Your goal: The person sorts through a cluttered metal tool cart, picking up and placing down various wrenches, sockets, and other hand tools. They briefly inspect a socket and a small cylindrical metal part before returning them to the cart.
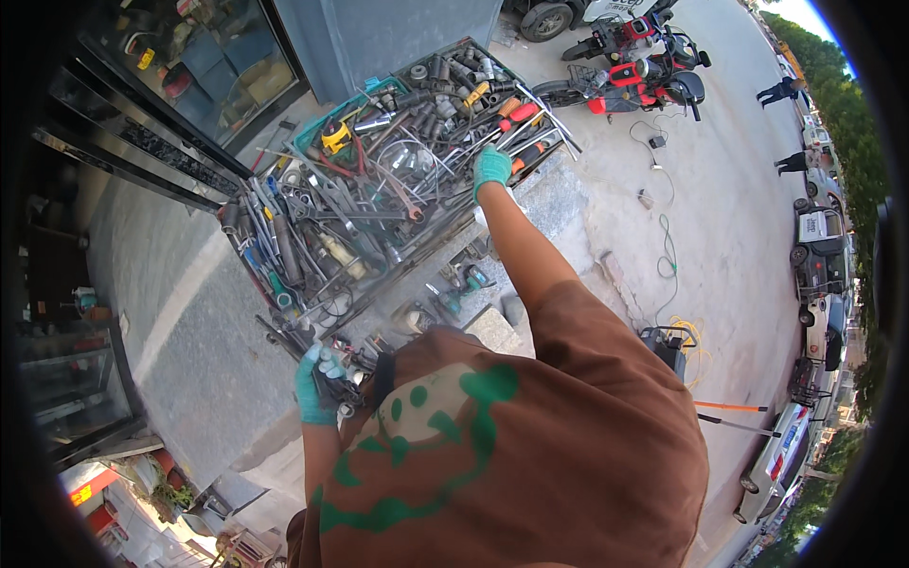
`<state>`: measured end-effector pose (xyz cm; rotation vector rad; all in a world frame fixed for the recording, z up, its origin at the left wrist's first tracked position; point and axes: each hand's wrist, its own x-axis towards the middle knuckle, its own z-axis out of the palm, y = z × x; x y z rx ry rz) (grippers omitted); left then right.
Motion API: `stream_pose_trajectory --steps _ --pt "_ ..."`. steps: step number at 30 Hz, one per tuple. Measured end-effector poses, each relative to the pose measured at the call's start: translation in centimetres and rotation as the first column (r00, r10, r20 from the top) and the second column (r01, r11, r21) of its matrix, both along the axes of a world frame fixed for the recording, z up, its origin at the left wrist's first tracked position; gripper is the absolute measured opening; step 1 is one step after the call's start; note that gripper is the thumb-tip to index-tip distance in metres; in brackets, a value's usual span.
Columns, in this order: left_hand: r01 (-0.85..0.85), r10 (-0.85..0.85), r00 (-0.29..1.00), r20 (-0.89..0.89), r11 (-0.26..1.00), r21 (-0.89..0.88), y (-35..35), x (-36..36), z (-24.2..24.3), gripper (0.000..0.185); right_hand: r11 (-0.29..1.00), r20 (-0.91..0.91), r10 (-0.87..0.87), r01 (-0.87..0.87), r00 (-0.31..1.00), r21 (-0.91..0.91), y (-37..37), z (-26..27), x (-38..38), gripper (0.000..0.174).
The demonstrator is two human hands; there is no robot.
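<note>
My left hand, in a green glove, is closed around a dark metal part beside the near left corner of a long tool tray. My fingers partly hide that part. My right hand, also gloved, reaches to the tray's front right edge. Its fingers are curled; whether they grip anything is unclear. Close by lie a red-handled screwdriver and an orange-and-black-handled screwdriver. Heaped in the tray are black sockets, a yellow tape measure, wrenches and a green-handled tool.
A cordless drill lies below the tray's front side. A glass door stands beyond the tray. Red two-wheelers and a loose cable are on the ground at right; two people are farther off.
</note>
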<state>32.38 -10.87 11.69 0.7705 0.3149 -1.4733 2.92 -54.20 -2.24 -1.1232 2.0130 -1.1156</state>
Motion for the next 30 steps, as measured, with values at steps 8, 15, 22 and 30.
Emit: stream_pose_trajectory --steps 8,15,22,30 --pt "-0.076 0.075 0.996 -0.04 0.997 -0.021 0.2 -0.9 0.0 0.007 0.91 -0.307 0.412 -0.366 0.858 0.198 2.6 3.7 -2.8 0.051" --pt "-0.138 0.138 0.99 0.015 0.99 0.023 0.7 -0.7 -0.8 0.011 0.817 0.285 0.524 -0.569 0.802 0.098 5.3 7.1 1.3 0.03" --pt "-0.167 0.167 0.986 0.009 0.982 0.093 1.1 -1.8 -0.7 0.012 0.427 -0.237 0.881 -0.904 0.41 0.021 8.9 9.5 16.2 0.027" --pt "-0.193 0.188 0.981 0.046 0.967 0.163 1.7 -1.2 1.8 0.01 0.406 -0.665 0.745 -0.824 0.049 0.394 6.8 9.6 26.2 0.016"
